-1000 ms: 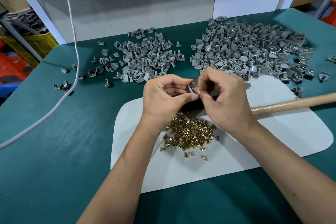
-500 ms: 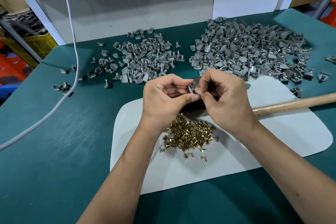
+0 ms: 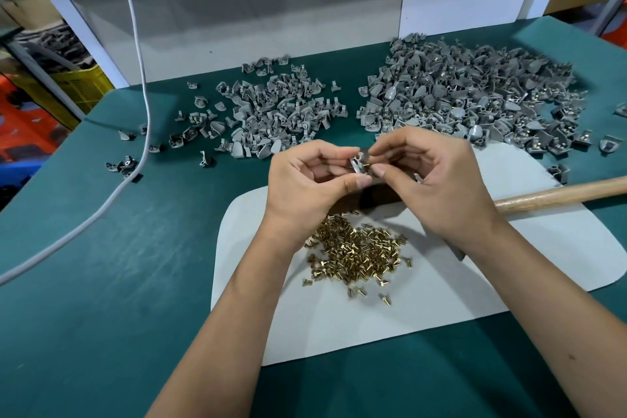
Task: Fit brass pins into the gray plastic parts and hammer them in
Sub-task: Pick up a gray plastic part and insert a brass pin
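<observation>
Pinching gray part (image 3: 357,161) in my left hand (image 3: 307,185) | right hand (image 3: 437,183) pinches brass pin (image 3: 366,165) at it | pin heap (image 3: 356,249) near, on white mat (image 3: 441,282)

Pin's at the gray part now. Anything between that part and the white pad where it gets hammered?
Nothing solid blocks it. The gray part is held above the white pad by the left hand and right hand. The brass pins pile and hammer handle occupy some pad; bare pad remains.

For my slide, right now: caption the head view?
Both hands fit a brass pin into a gray plastic part above the pin pile.
</observation>
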The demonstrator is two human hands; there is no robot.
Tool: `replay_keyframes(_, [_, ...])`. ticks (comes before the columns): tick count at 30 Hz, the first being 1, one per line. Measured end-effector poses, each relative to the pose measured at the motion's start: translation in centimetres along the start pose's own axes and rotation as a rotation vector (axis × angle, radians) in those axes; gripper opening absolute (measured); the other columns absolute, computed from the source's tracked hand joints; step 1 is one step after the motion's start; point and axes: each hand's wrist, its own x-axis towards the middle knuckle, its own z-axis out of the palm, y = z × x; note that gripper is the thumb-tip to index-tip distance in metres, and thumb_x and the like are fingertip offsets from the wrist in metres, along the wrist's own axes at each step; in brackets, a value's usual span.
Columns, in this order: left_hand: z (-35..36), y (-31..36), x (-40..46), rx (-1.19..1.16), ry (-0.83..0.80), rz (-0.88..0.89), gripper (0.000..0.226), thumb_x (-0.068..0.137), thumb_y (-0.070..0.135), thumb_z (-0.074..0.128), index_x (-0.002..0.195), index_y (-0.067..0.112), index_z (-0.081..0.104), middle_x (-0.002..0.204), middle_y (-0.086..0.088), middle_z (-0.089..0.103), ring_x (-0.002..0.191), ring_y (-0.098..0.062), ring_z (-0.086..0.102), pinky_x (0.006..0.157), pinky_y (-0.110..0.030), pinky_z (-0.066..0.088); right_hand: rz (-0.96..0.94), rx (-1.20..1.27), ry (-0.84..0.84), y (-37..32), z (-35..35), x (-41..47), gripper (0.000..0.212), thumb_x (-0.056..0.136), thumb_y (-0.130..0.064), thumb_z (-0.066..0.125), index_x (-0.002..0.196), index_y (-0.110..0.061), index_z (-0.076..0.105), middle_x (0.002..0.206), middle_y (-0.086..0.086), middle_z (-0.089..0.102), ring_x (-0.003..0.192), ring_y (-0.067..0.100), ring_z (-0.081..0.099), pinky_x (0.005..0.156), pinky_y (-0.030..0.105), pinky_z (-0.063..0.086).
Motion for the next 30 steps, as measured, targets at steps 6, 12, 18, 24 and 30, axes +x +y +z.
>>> replay_keyframes(6, [0.0,-0.1,0.1,-0.024,-0.002,-0.022,0.034,0.069,-0.003,0.087,0.098,0.009,0.076,0.084,-0.001,0.078,0.077,-0.011,0.073,0.077,-0.025,0.060,-0.188,-0.238,0.024,-0.5,-0.6,0.4,0.008,0.087,-0.007,0.079,0.094,-0.009,0.080,0.090,-0.003,0.075,0.085,0.009,0.070,0.077,0.035,0.059])
replay_keyframes(12, [0.3,0.5,-0.1,-0.095,-0.011,-0.089,0.025,0.080,0.015,0.081,0.101,0.003,0.076,0.087,-0.012,0.078,0.074,-0.023,0.075,0.071,-0.028,0.062,-0.240,-0.318,0.048,-0.7,-0.6,0.4,0.009,0.087,-0.007,0.078,0.096,-0.007,0.079,0.092,0.001,0.072,0.087,0.009,0.066,0.079,0.029,0.056])
replay_keyframes(18, [0.6,0.5,0.0,0.071,0.048,0.006,0.027,0.077,0.000,0.086,0.102,0.002,0.076,0.094,-0.011,0.079,0.088,-0.025,0.076,0.085,-0.038,0.061,-0.178,-0.340,0.132,-0.5,-0.5,0.5,0.006,0.090,-0.007,0.075,0.094,-0.005,0.077,0.091,0.001,0.070,0.085,0.014,0.064,0.077,0.031,0.055])
replay_keyframes(24, [1.4,0.3,-0.2,0.039,0.072,0.022,0.024,0.075,-0.009,0.083,0.097,0.000,0.077,0.093,-0.013,0.079,0.086,-0.025,0.077,0.085,-0.037,0.062,-0.159,-0.359,0.154,-0.8,-0.1,0.3,0.003,0.088,-0.008,0.075,0.090,-0.007,0.076,0.087,0.001,0.071,0.082,0.012,0.063,0.077,0.025,0.053])
replay_keyframes(30, [1.8,0.4,-0.5,-0.002,0.085,-0.021,0.024,0.073,-0.010,0.084,0.089,0.007,0.079,0.092,-0.015,0.079,0.090,-0.039,0.076,0.088,-0.053,0.061,-0.134,-0.359,0.150,-1.1,0.2,0.1,0.003,0.086,-0.005,0.073,0.086,-0.008,0.074,0.083,-0.001,0.069,0.077,0.012,0.062,0.071,0.023,0.050])
